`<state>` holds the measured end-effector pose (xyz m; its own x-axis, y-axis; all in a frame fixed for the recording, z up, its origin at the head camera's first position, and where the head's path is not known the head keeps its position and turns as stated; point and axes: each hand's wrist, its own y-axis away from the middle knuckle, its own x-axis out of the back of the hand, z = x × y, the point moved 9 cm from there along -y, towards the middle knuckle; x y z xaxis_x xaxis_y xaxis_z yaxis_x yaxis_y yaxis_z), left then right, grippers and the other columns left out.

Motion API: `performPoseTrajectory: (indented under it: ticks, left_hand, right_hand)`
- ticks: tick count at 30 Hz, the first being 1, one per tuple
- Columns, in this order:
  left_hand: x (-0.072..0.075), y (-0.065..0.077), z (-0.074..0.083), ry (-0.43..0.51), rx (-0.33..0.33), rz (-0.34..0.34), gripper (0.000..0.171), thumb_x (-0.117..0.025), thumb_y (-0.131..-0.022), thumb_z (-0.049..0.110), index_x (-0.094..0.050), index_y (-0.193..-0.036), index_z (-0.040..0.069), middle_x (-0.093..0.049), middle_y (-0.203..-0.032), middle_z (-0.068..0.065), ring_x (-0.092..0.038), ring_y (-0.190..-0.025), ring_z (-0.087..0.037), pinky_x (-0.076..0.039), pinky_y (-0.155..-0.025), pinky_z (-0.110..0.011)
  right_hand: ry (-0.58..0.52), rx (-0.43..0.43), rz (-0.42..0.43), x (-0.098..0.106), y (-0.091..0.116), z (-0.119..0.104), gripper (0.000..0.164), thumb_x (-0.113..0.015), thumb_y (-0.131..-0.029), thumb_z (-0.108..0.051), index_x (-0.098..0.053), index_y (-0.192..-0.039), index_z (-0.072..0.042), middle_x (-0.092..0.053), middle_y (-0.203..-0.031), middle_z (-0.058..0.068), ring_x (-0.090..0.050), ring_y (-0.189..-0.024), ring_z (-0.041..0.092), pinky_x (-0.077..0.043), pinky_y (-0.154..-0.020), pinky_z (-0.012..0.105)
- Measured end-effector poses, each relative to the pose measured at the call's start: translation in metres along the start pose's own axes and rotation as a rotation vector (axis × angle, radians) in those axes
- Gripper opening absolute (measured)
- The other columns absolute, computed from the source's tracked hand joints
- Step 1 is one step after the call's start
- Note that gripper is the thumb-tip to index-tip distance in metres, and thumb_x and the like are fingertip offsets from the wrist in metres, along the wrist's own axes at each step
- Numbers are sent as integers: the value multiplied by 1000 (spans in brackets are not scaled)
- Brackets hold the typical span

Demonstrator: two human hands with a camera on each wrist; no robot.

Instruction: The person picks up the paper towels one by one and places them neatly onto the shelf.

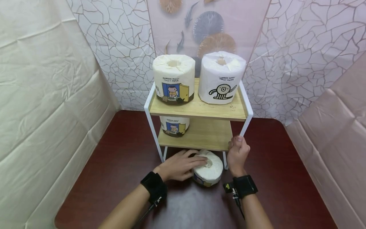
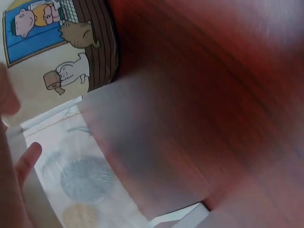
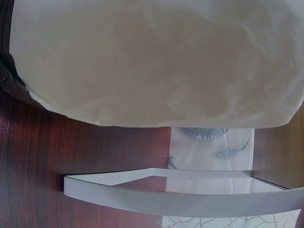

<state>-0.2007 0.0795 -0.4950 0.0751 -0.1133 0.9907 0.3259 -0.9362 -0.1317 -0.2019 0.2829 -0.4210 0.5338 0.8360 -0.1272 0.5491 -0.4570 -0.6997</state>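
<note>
A wrapped toilet paper roll (image 1: 213, 168) is on the table at the foot of a small two-tier shelf rack (image 1: 200, 111). My left hand (image 1: 180, 163) holds this roll from the left, its fingers laid over the top by the core hole and the thumb low at the near side. In the left wrist view the roll's printed side (image 2: 38, 90) shows beside the fingertips. My right hand (image 1: 238, 154) grips the rack's white right front leg, just below the upper shelf. The right wrist view shows the roll's wrapper (image 3: 156, 61) up close and the white metal frame (image 3: 190, 202).
Two more toilet paper rolls, one with a cartoon door (image 1: 174, 79) and one with a black drawing (image 1: 221, 79), stand on the top shelf. Another roll (image 1: 175, 126) stands at the left of the lower shelf. Cloth walls (image 1: 57, 79) surround the dark red table (image 1: 114, 178).
</note>
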Motion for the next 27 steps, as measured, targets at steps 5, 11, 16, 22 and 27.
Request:
performPoseTrajectory:
  ticks: [5,11,16,22,27]
  left_hand:
    - [-4,-4,-2,50,-31,-48,82,-69,-93,24,-32,-166,35,-29,-170,18,-29,-155,-24,-39,-119,-46]
    - [-3,-5,-2,60,-47,-63,77,-74,-94,23,-40,-162,33,-36,-168,18,-32,-152,-29,-46,-112,-49]
    - [4,-5,1,30,-79,-34,57,-74,-97,21,-54,-149,31,-51,-157,16,-37,-150,-27,-44,-115,-43]
    - [15,3,5,-17,-113,25,41,-74,-98,20,-63,-137,29,-61,-144,17,-43,-146,-24,-41,-117,-38]
    - [26,16,10,-12,-118,35,39,-72,-101,19,-64,-138,29,-62,-143,18,-45,-146,-24,-41,-118,-39]
  right_hand:
    - [-28,7,9,0,0,1,60,-43,-116,-33,-37,-72,7,-32,-59,-5,-27,-48,6,-24,-47,23]
    - [-32,-2,2,0,0,1,58,-43,-116,-31,-37,-73,8,-32,-59,-4,-27,-48,6,-24,-47,23]
    - [-34,-7,-3,-1,-1,-1,57,-43,-116,-29,-39,-74,9,-33,-60,-5,-28,-49,6,-26,-49,22]
    - [-36,-7,-7,-4,-1,-3,56,-42,-116,-29,-39,-73,7,-32,-59,-6,-26,-48,6,-23,-48,24]
    - [-33,-2,16,0,0,-3,57,-43,-116,-29,-39,-72,9,-33,-58,-5,-28,-48,5,-23,-47,23]
